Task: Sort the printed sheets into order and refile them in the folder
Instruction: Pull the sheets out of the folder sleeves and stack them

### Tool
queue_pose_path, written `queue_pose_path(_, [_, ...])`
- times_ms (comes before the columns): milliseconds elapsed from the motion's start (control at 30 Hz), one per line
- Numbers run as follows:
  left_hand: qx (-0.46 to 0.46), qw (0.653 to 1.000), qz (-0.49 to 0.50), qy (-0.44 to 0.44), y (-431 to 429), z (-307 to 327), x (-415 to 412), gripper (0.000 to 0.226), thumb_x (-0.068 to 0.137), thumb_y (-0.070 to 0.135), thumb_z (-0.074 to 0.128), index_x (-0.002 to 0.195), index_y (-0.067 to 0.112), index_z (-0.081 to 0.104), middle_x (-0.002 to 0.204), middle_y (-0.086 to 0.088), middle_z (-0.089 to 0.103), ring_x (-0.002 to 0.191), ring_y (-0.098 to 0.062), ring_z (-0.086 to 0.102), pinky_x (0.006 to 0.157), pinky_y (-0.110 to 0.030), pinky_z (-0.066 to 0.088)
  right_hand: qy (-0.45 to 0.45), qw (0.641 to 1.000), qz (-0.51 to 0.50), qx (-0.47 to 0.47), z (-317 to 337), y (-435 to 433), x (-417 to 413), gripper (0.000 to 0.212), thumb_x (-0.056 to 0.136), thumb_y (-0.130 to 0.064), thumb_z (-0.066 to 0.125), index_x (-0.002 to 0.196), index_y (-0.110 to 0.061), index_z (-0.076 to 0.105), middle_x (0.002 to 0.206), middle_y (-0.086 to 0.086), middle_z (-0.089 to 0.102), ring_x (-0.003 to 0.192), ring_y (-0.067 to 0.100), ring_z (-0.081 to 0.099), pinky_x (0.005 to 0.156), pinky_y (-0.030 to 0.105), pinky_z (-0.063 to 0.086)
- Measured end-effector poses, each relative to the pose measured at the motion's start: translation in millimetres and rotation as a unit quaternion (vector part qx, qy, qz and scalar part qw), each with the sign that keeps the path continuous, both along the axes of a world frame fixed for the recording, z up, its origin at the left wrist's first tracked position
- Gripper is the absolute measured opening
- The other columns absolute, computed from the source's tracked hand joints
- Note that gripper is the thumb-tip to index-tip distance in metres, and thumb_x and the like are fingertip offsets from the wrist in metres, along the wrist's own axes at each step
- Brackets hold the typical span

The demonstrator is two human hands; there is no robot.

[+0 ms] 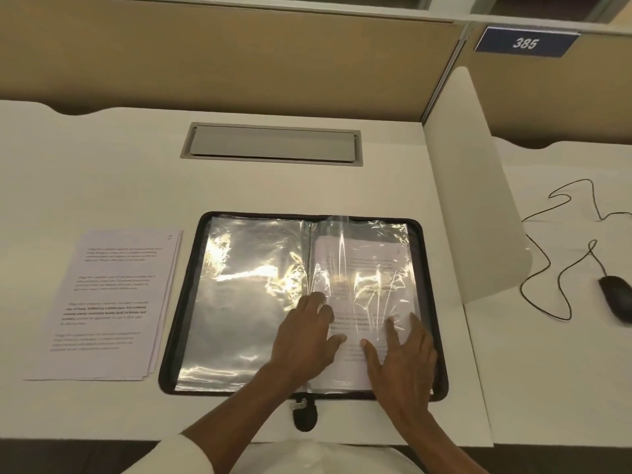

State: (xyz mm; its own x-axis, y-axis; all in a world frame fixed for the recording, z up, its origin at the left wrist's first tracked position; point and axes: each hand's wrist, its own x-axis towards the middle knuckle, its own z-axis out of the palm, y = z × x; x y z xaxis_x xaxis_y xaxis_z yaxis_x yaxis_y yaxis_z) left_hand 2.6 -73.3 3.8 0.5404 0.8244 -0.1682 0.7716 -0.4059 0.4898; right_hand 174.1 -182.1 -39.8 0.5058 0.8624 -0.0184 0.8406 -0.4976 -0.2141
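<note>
A black zip folder [181, 313] with clear plastic sleeves lies open on the white desk. Its left sleeve [239, 295] looks empty and shiny. The right sleeve holds a printed sheet [369, 268] marked 8 at its top corner. My left hand [307, 333] rests flat near the spine, fingers spread on the plastic. My right hand [403, 357] presses flat on the lower part of that sheet's sleeve. A stack of printed sheets [109, 302] lies left of the folder, its top page marked 7.
A grey cable hatch [272, 143] is set in the desk behind the folder. A white divider panel [475, 200] stands at the right. Beyond it lie a black mouse [617, 297] and its cable [561, 254]. The folder's zip pull [302, 410] hangs over the near edge.
</note>
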Motion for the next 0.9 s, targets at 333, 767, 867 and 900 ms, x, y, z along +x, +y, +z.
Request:
queue_pose_path(333, [-0.081, 0.957, 0.276, -0.027, 7, 47, 37, 0.080, 0.072, 0.097, 0.050, 0.113, 0.030, 0.063, 0.116, 0.016, 0.056, 0.111, -0.006, 0.054, 0.088, -0.030, 0.045, 0.209, 0.962, 0.077, 0.160, 12, 10, -21, 0.032, 0.094, -0.046, 0.070, 0.125, -0.037, 0.072, 0.155, 0.004, 0.053, 0.125, 0.022, 0.064, 0.103, 0.044, 0.055])
queue_pose_path(767, [-0.069, 0.940, 0.326, 0.067, 30, 71, 19, 0.013, 0.098, 0.039, 0.065, 0.094, 0.028, 0.069, 0.093, 0.007, 0.072, 0.086, -0.018, 0.069, 0.077, -0.034, 0.055, 0.411, 0.857, 0.222, 0.219, 54, 18, -39, 0.018, 0.102, -0.019, 0.069, 0.119, -0.018, 0.075, 0.117, -0.017, 0.074, 0.106, 0.003, 0.071, 0.086, 0.020, 0.058])
queue_pose_path(867, [-0.096, 0.926, 0.361, 0.048, 55, 80, -12, 0.021, 0.094, 0.047, 0.075, 0.091, 0.025, 0.075, 0.082, 0.006, 0.074, 0.076, -0.015, 0.070, 0.076, -0.033, 0.055, 0.469, 0.849, 0.159, 0.186, 64, 22, -35, 0.019, 0.103, -0.033, 0.065, 0.122, -0.030, 0.068, 0.115, -0.023, 0.072, 0.104, 0.007, 0.072, 0.081, 0.017, 0.057])
queue_pose_path(900, [-0.108, 0.925, 0.361, 0.049, 64, 84, -25, 0.026, 0.091, 0.050, 0.079, 0.090, 0.024, 0.076, 0.080, 0.006, 0.075, 0.075, -0.016, 0.072, 0.080, -0.035, 0.057, 0.468, 0.853, 0.137, 0.185, 62, 24, -32, 0.019, 0.102, -0.033, 0.065, 0.121, -0.034, 0.065, 0.114, -0.024, 0.072, 0.104, 0.007, 0.071, 0.080, 0.017, 0.057])
